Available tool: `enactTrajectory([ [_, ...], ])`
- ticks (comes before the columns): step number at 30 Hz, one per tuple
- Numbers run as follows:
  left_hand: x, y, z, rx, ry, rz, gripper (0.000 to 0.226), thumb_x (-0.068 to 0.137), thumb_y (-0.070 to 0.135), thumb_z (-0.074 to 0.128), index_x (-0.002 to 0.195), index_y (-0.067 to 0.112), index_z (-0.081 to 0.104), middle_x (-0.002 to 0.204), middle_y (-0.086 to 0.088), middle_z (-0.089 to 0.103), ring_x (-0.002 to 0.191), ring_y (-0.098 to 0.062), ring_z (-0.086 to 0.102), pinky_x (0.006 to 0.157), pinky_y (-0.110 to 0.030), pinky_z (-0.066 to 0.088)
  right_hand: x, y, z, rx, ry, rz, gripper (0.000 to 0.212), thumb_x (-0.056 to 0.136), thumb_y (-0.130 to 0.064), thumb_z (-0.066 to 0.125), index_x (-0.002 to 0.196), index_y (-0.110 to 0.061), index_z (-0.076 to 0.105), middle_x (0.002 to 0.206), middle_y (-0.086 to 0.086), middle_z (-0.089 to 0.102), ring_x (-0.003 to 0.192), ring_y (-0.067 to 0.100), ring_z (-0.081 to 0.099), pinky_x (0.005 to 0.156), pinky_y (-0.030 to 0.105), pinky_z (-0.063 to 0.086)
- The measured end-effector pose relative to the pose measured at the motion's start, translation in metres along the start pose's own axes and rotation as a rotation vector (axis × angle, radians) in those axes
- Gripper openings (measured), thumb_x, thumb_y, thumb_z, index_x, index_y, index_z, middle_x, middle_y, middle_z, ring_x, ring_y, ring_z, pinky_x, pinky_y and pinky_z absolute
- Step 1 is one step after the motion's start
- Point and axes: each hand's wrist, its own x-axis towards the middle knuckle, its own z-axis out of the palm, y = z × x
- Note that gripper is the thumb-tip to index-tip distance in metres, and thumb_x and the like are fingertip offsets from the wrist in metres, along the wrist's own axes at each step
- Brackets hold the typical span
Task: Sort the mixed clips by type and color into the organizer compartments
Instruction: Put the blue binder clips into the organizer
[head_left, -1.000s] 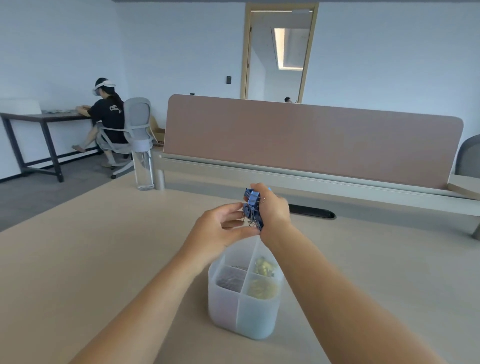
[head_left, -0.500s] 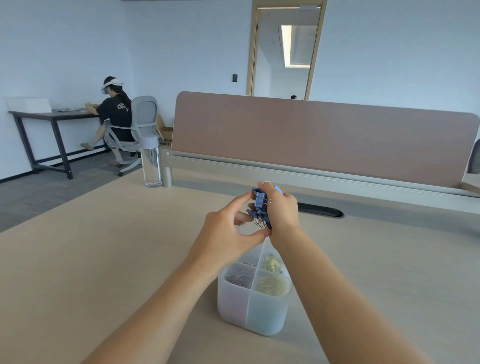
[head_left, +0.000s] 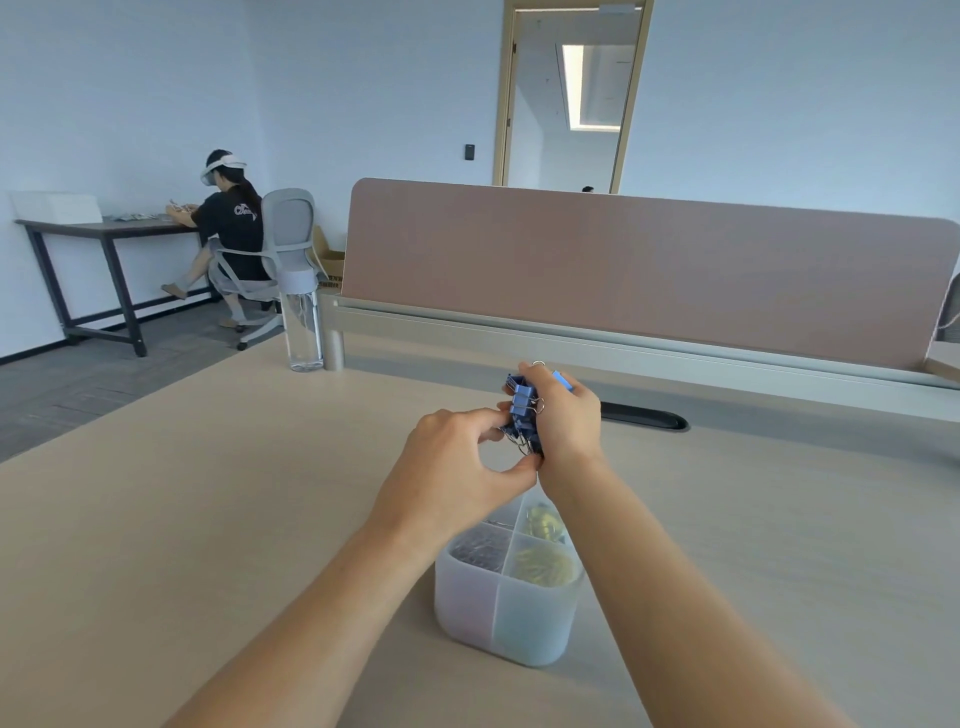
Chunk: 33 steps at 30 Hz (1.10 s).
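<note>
Right hand (head_left: 566, 421) grips blue binder clips (head_left: 521, 408); left hand (head_left: 447, 462) pinches them above organizer (head_left: 519, 623); bottle (head_left: 304, 332) far-left.

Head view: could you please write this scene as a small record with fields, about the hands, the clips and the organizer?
right hand: grips a bunch of blue binder clips, held up off the desk
left hand: fingertips pinch at the same bunch
organizer: translucent, four compartments, stands on the desk
right compartments: yellow clips in both
near-left compartment: dark clips
far-left compartment: mostly hidden by the hands
also on desk: clear water bottle
</note>
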Motion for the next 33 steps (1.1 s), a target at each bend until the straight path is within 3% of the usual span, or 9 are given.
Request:
enactTrajectory([
  [6, 0.002, -0.002, 0.001, 0.036, 0.038, 0.043, 0.03, 0.074, 0.049, 0.07, 0.099, 0.033, 0.074, 0.091, 0.014, 0.066, 0.094, -0.008, 0.058, 0.081, -0.021, 0.045, -0.002, -0.001, 0.0, 0.022, 0.002, 0.021, 0.017, 0.086, -0.015, 0.062, 0.069, -0.012, 0.063, 0.066, 0.005, 0.067, 0.06, 0.025, 0.064, 0.067, 0.039, 0.049],
  [9, 0.003, -0.005, 0.002, 0.04, 0.06, 0.063, 0.034, 0.074, 0.049, 0.069, 0.101, 0.028, 0.076, 0.105, 0.015, 0.059, 0.104, -0.007, 0.054, 0.089, -0.018, 0.042, -0.003, -0.001, 0.001, 0.003, 0.004, 0.028, 0.018, 0.085, -0.017, 0.062, 0.067, -0.013, 0.063, 0.061, 0.003, 0.067, 0.057, 0.025, 0.063, 0.066, 0.04, 0.045],
  [12, 0.003, -0.002, 0.0, 0.022, 0.043, 0.088, 0.024, 0.077, 0.039, 0.072, 0.098, 0.03, 0.078, 0.12, 0.015, 0.063, 0.111, -0.002, 0.055, 0.094, -0.011, 0.039, -0.003, -0.001, 0.001, -0.017, 0.01, 0.045, 0.015, 0.083, -0.019, 0.062, 0.069, -0.013, 0.062, 0.061, 0.003, 0.065, 0.054, 0.025, 0.057, 0.063, 0.037, 0.041],
  [14, 0.003, 0.001, -0.002, -0.017, 0.05, 0.138, 0.017, 0.077, 0.031, 0.073, 0.092, 0.028, 0.079, 0.109, 0.017, 0.07, 0.102, 0.0, 0.06, 0.087, -0.006, 0.041, -0.003, -0.001, 0.001, -0.047, 0.023, 0.051, 0.011, 0.082, -0.019, 0.061, 0.073, -0.012, 0.061, 0.061, 0.003, 0.061, 0.047, 0.021, 0.052, 0.056, 0.031, 0.037],
  [19, 0.004, -0.002, 0.001, -0.018, -0.015, 0.144, 0.019, 0.078, 0.031, 0.066, 0.093, 0.029, 0.076, 0.103, 0.024, 0.07, 0.086, -0.006, 0.062, 0.077, -0.027, 0.052, -0.003, -0.003, 0.002, -0.075, 0.038, 0.053, 0.008, 0.083, -0.017, 0.058, 0.078, -0.012, 0.06, 0.064, 0.008, 0.056, 0.038, 0.016, 0.044, 0.041, 0.015, 0.03],
  [23, 0.007, -0.01, 0.006, -0.042, -0.041, 0.084, 0.016, 0.076, 0.024, 0.072, 0.091, 0.024, 0.073, 0.091, 0.013, 0.071, 0.083, -0.007, 0.062, 0.078, -0.034, 0.054, -0.001, 0.0, 0.002, -0.048, 0.068, 0.01, 0.009, 0.084, -0.013, 0.059, 0.077, -0.007, 0.06, 0.058, 0.007, 0.057, 0.043, 0.018, 0.052, 0.043, 0.02, 0.04],
  [27, 0.01, -0.015, 0.009, -0.03, -0.05, 0.021, 0.022, 0.075, 0.019, 0.079, 0.095, 0.021, 0.07, 0.098, 0.011, 0.067, 0.089, -0.007, 0.062, 0.083, -0.031, 0.052, 0.002, 0.006, 0.007, -0.094, 0.093, -0.034, 0.02, 0.082, -0.016, 0.059, 0.083, 0.004, 0.059, 0.064, 0.008, 0.058, 0.054, 0.022, 0.051, 0.055, 0.03, 0.042],
  [33, 0.009, -0.013, 0.011, 0.012, -0.056, -0.042, 0.04, 0.073, 0.027, 0.083, 0.101, 0.02, 0.055, 0.102, 0.011, 0.058, 0.09, -0.011, 0.052, 0.068, -0.022, 0.037, 0.0, 0.01, 0.011, -0.157, 0.075, -0.065, 0.014, 0.079, -0.022, 0.06, 0.068, -0.014, 0.06, 0.06, 0.005, 0.061, 0.053, 0.025, 0.054, 0.055, 0.035, 0.046],
])
